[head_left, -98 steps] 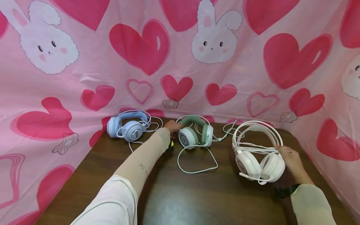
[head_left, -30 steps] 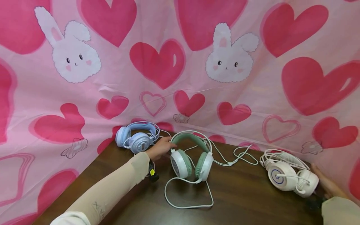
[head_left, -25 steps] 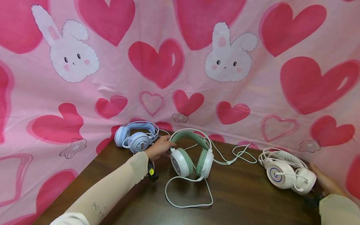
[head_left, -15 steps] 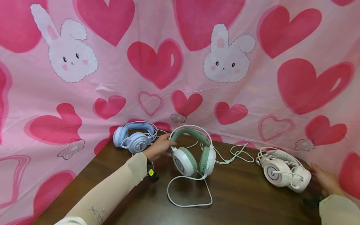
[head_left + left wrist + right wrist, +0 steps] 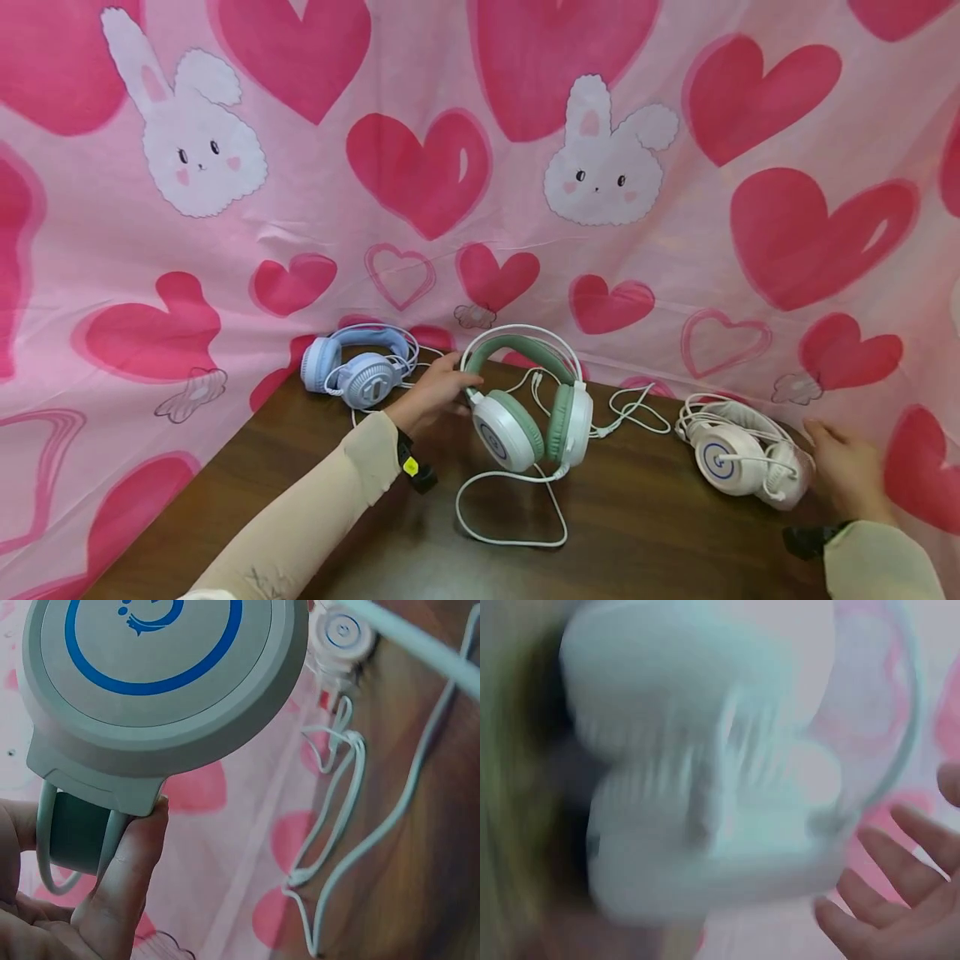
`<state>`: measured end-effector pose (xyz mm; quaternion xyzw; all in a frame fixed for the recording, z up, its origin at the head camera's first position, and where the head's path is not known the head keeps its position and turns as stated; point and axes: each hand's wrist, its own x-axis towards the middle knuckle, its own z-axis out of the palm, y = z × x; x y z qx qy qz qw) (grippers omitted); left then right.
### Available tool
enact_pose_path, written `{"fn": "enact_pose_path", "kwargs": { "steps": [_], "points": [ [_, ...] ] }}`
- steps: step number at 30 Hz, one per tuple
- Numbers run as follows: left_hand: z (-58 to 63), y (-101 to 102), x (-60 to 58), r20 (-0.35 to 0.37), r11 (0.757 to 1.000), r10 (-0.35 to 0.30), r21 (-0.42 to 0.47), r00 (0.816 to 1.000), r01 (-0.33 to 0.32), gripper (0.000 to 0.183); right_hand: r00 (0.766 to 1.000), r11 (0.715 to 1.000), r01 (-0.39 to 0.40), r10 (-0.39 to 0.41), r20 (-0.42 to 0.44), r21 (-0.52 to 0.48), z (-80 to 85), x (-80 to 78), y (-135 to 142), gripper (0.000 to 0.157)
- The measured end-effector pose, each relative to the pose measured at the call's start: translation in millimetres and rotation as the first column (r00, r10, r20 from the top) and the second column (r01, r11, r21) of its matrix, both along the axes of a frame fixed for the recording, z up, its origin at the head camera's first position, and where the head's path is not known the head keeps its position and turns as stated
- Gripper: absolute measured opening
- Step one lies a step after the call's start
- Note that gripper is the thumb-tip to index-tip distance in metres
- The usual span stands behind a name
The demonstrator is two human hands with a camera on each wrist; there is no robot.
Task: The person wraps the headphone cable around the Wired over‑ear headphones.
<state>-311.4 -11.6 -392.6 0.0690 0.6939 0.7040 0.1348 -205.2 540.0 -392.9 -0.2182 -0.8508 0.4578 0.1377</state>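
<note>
My left hand [image 5: 435,396] grips the white-and-green headset [image 5: 501,429] where its headband meets the left ear cup. The headset stands upright, ear cups downward, with its white cable looped on the table in front. In the left wrist view the thumb [image 5: 131,874] lies along the band just by the ear cup [image 5: 187,735], which has a blue ring. A white headset [image 5: 727,458] with a boom microphone lies folded at the right. Beside it my right hand [image 5: 851,471] holds nothing, its fingers [image 5: 900,862] spread and apart from the headset in the blurred right wrist view.
A light-blue headset [image 5: 367,379] sits at the table's back left corner, just behind my left hand. Tangled white cable [image 5: 633,412] lies between the other two headsets. The brown table [image 5: 637,533] meets a pink heart-and-rabbit cloth [image 5: 450,192] along its back edge.
The white headset, earlier held up by my right hand, now lies at the right, let go; that hand has drawn away. My left hand has raised the white-and-green headset and shifted it slightly right.
</note>
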Motion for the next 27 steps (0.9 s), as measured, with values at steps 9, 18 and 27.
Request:
{"fn": "enact_pose_path", "kwargs": {
  "steps": [9,18,27],
  "points": [
    [15.8,5.0,7.4,-0.031,0.992,-0.002,0.123,1.0,0.006,0.047,0.947,0.989,0.15,-0.14,-0.288,0.013,23.5,-5.5,-86.5,0.049],
    [28.5,14.7,15.8,-0.064,0.96,0.09,0.271,0.994,-0.07,0.054,0.803,0.968,-0.155,0.006,-0.596,-0.199,26.6,-15.5,-179.9,0.024],
    [39.9,21.9,18.2,-0.042,0.902,0.122,0.422,0.992,-0.093,0.053,0.682,0.761,-0.617,0.39,-0.618,-0.2,39.5,-10.2,-238.5,0.026]
  ]
}}
